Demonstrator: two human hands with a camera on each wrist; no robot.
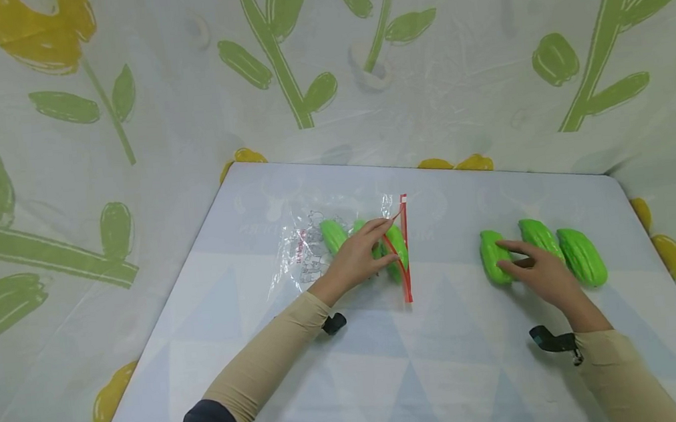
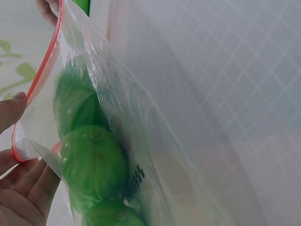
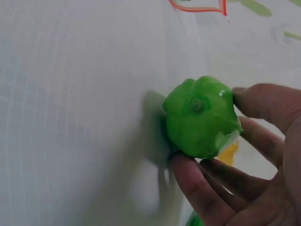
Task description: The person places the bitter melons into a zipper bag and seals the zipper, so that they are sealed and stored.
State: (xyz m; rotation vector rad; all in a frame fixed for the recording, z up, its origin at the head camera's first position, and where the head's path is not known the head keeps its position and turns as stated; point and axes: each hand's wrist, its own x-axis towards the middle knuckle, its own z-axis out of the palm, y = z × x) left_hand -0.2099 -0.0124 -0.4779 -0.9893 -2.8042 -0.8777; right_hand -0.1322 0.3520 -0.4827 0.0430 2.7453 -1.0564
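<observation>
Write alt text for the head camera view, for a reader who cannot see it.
A person's left hand holds open the red-zippered mouth of a clear plastic bag containing green ridged plastic gourds, while the right hand grips the leftmost green gourd of three lying on a pale table. A floral cloth hangs behind.

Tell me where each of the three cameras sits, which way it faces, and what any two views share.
Head: worn on the head, looking forward and down at the pale patterned table; both sleeved forearms and hands show.
Left wrist: at the left hand, facing the open mouth of the clear red-zip plastic bag with green ridged toy gourds inside; fingers show.
Right wrist: at the right hand, facing the end of the leftmost loose green toy gourd it grips; fingers show.
Shared: head and left wrist both show the bag; head and right wrist the gripped gourd.
</observation>
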